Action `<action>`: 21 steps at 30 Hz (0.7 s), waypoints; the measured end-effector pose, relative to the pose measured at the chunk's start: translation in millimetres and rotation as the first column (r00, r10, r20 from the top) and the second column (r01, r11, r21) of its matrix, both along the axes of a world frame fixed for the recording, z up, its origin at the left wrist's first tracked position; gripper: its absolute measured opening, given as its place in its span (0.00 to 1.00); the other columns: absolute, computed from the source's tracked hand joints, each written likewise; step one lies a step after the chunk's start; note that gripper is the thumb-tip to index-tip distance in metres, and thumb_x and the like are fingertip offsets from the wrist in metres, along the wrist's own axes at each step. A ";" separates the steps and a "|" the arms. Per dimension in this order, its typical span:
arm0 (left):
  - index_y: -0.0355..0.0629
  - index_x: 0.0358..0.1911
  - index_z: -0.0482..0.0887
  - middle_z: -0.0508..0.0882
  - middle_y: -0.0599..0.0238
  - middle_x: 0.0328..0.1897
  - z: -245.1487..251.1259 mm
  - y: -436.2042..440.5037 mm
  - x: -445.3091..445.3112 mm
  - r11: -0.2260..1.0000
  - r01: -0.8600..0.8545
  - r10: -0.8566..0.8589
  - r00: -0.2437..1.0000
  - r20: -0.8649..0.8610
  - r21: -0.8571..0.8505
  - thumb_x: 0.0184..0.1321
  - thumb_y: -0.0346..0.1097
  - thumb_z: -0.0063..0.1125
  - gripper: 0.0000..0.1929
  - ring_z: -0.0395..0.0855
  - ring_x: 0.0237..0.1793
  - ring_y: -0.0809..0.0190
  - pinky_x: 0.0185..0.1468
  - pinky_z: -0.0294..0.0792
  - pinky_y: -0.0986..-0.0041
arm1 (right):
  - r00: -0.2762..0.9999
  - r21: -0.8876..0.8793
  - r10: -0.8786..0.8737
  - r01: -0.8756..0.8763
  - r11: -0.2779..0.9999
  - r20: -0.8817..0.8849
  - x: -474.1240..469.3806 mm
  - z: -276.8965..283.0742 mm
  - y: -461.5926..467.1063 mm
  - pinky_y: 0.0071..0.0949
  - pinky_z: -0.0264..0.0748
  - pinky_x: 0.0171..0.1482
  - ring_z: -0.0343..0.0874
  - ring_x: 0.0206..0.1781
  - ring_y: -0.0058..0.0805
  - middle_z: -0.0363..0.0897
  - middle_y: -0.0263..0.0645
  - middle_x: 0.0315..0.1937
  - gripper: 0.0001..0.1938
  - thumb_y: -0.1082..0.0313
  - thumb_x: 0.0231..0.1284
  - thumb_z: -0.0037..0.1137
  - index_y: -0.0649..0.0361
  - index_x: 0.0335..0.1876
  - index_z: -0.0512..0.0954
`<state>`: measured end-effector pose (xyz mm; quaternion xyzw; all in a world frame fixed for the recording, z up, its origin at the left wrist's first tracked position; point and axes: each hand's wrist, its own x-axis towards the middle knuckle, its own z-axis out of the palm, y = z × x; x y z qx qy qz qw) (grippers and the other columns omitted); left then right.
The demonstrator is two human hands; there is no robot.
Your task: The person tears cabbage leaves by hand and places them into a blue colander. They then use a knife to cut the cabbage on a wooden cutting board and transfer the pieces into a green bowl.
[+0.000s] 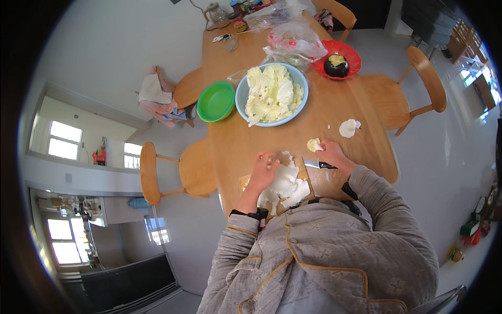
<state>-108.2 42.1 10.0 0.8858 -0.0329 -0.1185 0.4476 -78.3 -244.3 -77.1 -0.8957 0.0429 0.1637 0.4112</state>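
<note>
My right hand (332, 154) grips a small yellow-white cabbage heart (313, 145) by its pale stem end, just above the table. Over the white cabbage leaves (288, 182) hovers my left hand (265, 170), fingers apart and partly curled; whether it touches a leaf is hard to tell. Those leaves lie on a wooden cutting board (311, 189) at the near table edge. A kitchen knife (313, 163) with a black handle lies by the board's far right corner, its handle below my right hand. A cut white cabbage piece (348, 128) rests on the table farther right.
A blue basin (302, 103) full of torn cabbage leaves stands mid-table, beside a green bowl (215, 102). Behind are crumpled plastic bags (296, 39) and a red basket (355, 55) holding a cut eggplant (336, 69). Jars and a glass pot (215, 13) stand at the far end. Wooden chairs surround the table.
</note>
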 end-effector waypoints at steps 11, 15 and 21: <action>0.42 0.62 0.71 0.79 0.61 0.55 37.2 -29.4 -36.3 0.836 -0.065 -0.102 0.957 -0.271 -0.546 0.61 0.29 0.61 0.25 0.80 0.47 0.65 0.52 0.74 0.74 | 0.952 0.656 0.289 -0.281 0.700 0.100 -45.4 92.1 45.9 0.20 0.74 0.44 0.76 0.42 0.17 0.79 0.34 0.42 0.17 0.71 0.61 0.60 0.65 0.55 0.75; 0.41 0.53 0.73 0.81 0.63 0.49 34.9 -26.7 -48.6 0.775 -0.149 -0.006 0.970 -0.243 -0.614 0.60 0.26 0.62 0.18 0.81 0.45 0.68 0.50 0.73 0.77 | 0.972 0.688 0.216 -0.220 0.692 0.093 -53.3 93.6 53.4 0.21 0.75 0.45 0.76 0.45 0.19 0.78 0.36 0.42 0.18 0.73 0.60 0.60 0.65 0.56 0.74; 0.41 0.47 0.75 0.84 0.66 0.43 43.7 -24.9 -59.7 0.734 -0.186 0.000 0.962 -0.274 -0.653 0.60 0.28 0.63 0.14 0.81 0.42 0.71 0.46 0.73 0.79 | 0.981 0.786 0.183 -0.166 0.596 0.068 -64.7 103.3 67.0 0.22 0.76 0.45 0.76 0.45 0.20 0.75 0.37 0.43 0.18 0.76 0.61 0.58 0.65 0.56 0.72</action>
